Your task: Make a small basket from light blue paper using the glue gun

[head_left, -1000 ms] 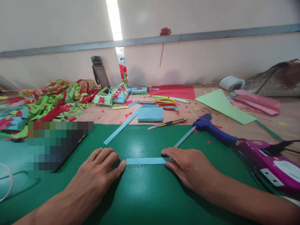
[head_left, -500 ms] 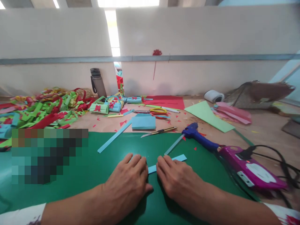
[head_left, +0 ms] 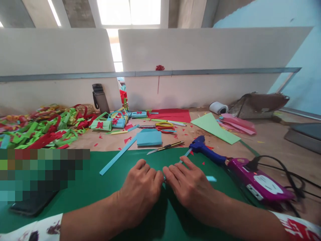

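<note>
Above the green mat (head_left: 100, 207), my left hand (head_left: 142, 192) and my right hand (head_left: 192, 184) are close together, fingertips almost meeting. Both are closed on a light blue paper strip (head_left: 211, 178). Its far end sticks out to the right behind my right hand; the part between my fingers is mostly hidden. Beyond the hands lies a box cutter (head_left: 167, 147) with its blade out, beside a stack of blue paper (head_left: 149, 138). A second blue strip (head_left: 117, 157) lies to the left. A blue glue gun (head_left: 209, 152) rests past my right hand, a pale stick protruding from it.
At right, a purple power strip (head_left: 260, 180) with black cables (head_left: 283, 167) sits on the table. Scissors (head_left: 164, 125), green paper (head_left: 215, 129) and small paper bags (head_left: 101, 125) lie farther back. Colored paper pieces (head_left: 50, 130) are heaped left. A grey bottle (head_left: 100, 98) stands by the partition.
The view has tilted up a little. My fingers have drawn together and lifted slightly, now pinching the strip that lay flat under them. More of the strip is covered.
</note>
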{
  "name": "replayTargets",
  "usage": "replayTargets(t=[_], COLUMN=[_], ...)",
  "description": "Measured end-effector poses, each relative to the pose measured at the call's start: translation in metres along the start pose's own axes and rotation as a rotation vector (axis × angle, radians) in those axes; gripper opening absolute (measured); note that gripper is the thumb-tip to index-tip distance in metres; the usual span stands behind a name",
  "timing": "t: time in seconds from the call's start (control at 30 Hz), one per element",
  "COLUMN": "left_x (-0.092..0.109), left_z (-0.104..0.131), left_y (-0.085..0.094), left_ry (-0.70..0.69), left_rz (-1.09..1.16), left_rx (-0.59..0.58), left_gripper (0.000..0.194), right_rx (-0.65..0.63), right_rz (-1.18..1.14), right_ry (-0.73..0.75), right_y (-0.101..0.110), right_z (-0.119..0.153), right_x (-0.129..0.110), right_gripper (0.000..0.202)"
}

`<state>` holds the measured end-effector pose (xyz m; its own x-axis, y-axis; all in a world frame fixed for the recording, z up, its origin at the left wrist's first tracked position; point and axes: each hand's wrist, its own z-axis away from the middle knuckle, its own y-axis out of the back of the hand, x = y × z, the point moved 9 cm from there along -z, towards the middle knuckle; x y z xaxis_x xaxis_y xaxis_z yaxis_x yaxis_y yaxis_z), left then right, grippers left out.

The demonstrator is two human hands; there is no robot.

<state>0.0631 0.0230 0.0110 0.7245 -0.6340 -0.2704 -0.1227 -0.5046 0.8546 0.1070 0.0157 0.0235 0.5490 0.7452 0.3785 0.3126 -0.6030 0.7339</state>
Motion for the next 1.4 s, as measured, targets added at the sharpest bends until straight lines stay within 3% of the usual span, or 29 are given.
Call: replayTargets(t=[0.1,0.3,0.7,0.77,0.83,0.9,0.97,1.07,1.17,1.4], left_x=[0.002,-0.016,-0.073,-0.082,-0.078,-0.052,-0.026,-0.009,-0.012,-0.050], left_z=[-0.001,0.001,0.014,0.015,0.014,0.008,0.001,-0.005,-0.004,0.011], left_y=[0.007,0.007,0.026,0.036,0.048,0.049,0.038,0.015,0.009,0.013], left_ry=[-0.012,0.084,0.243,0.311,0.337,0.215,0.105,0.076,0.073,0.135], left_rz=[0.035,0.045,-0.089,-0.159,-0.203,-0.181,-0.134,-0.071,-0.045,-0.079], left_rx=[0.079,0.031,-0.045,0.001,0.125,0.216,0.199,0.077,0.061,0.065], left_gripper=[0.024,0.024,0.027,0.025,0.022,0.021,0.021,0.022,0.027,0.029], right_rx=[0.012,0.005,0.021,0.007,0.004,0.016,0.033,0.039,0.025,-0.007], right_rz=[-0.026,0.013,0.039,0.068,0.094,0.102,0.087,0.046,0.043,0.082], right_ry=[-0.003,-0.033,-0.165,-0.189,-0.181,-0.131,-0.065,-0.003,-0.005,-0.067], right_y=[0.003,0.006,0.010,0.007,0.004,0.002,0.002,0.004,0.004,-0.004], right_z=[0.000,0.003,0.006,0.006,0.004,0.000,-0.005,-0.010,-0.010,-0.005], right_x=[0.001,0.011,0.049,0.053,0.051,0.039,0.022,0.002,0.000,0.028], right_gripper=[0.033,0.033,0.034,0.033,0.033,0.032,0.031,0.032,0.033,0.032])
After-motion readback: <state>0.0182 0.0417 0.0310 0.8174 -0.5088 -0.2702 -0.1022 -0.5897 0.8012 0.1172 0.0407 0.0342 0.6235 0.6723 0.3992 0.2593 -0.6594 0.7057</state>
